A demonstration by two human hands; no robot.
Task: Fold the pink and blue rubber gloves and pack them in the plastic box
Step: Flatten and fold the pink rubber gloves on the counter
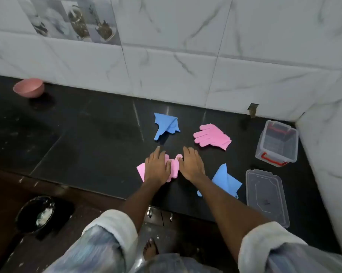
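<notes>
Fold step — near pink glove (172,168) on surface (91,146).
My left hand (156,168) and right hand (191,166) press it flat, palms open; crease firmly, edges aligned.

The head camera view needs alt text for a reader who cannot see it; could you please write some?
Both hands, left hand and right hand, press flat on a pink glove on a black counter. Another pink glove and two blue gloves lie around them, with the open plastic box and its lid at right.
</notes>
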